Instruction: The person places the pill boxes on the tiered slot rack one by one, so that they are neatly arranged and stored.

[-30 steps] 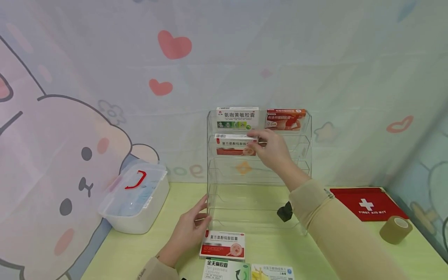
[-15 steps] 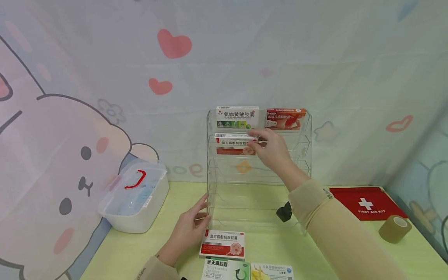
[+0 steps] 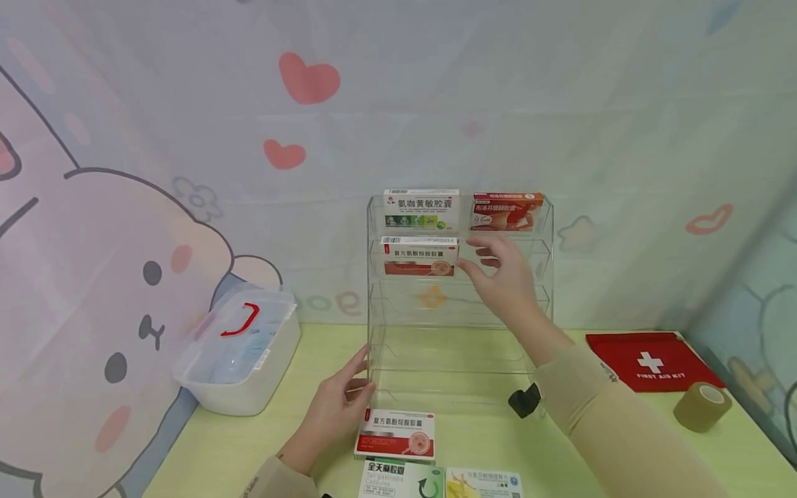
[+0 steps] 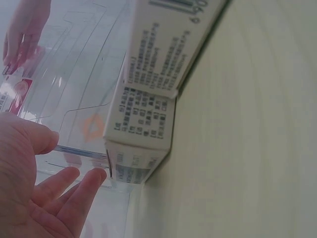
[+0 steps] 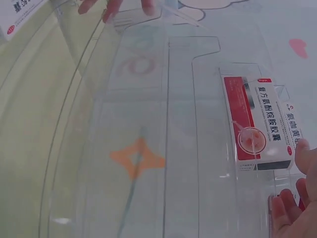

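Observation:
A clear tiered display rack (image 3: 461,361) stands on the table. My left hand (image 3: 334,404) holds its lower left side edge, thumb on one face and fingers on the other, as the left wrist view shows. On the second tier, at the left, sits a red-and-white medicine box (image 3: 420,257). My right hand (image 3: 506,280) is just beyond that box's right end, thumb and fingers apart with nothing between them. On the top tier stand a white-and-green medicine box (image 3: 420,210) and an orange-red medicine box (image 3: 506,211).
Before the rack lie another red-and-white box (image 3: 395,434), a green-and-white box (image 3: 401,480) and a yellow-and-white box (image 3: 484,484). A white lidded bin (image 3: 239,387) stands left. At right are a red first aid pouch (image 3: 654,363) and a tan bandage roll (image 3: 702,408).
My right hand has let go of the red-and-white box's right end on the second tier and moved a little to the right. The left hand stays at the rack's edge.

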The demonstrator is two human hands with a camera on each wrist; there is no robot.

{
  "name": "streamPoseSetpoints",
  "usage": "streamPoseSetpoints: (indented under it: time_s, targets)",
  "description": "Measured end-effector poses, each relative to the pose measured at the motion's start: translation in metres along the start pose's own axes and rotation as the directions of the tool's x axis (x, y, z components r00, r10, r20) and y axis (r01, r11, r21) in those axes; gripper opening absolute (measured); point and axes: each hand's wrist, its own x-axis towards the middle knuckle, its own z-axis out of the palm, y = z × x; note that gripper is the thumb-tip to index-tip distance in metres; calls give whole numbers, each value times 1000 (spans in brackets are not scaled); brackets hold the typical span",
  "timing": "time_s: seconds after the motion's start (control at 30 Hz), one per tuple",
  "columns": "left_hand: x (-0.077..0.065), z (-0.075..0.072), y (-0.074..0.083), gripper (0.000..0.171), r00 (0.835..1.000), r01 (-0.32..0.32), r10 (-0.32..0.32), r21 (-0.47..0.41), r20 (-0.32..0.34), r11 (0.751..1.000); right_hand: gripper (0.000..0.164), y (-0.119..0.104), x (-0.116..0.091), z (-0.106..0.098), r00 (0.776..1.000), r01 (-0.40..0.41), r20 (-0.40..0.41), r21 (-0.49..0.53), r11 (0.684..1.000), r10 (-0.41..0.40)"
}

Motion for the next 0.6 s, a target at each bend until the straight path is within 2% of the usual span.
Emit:
streamPoseSetpoints:
  time_s: [0.27,0.6]
  targets:
    - [-1,0,0,74,1000,-5,5,1,-6,1000,43,15,-37,-15,997,47,62,-31,998,-45]
    - [0,0,-1,75,1000,-12,12,-2,6,1000,46,26,-76,-22,987,123,116,-103,987,-111]
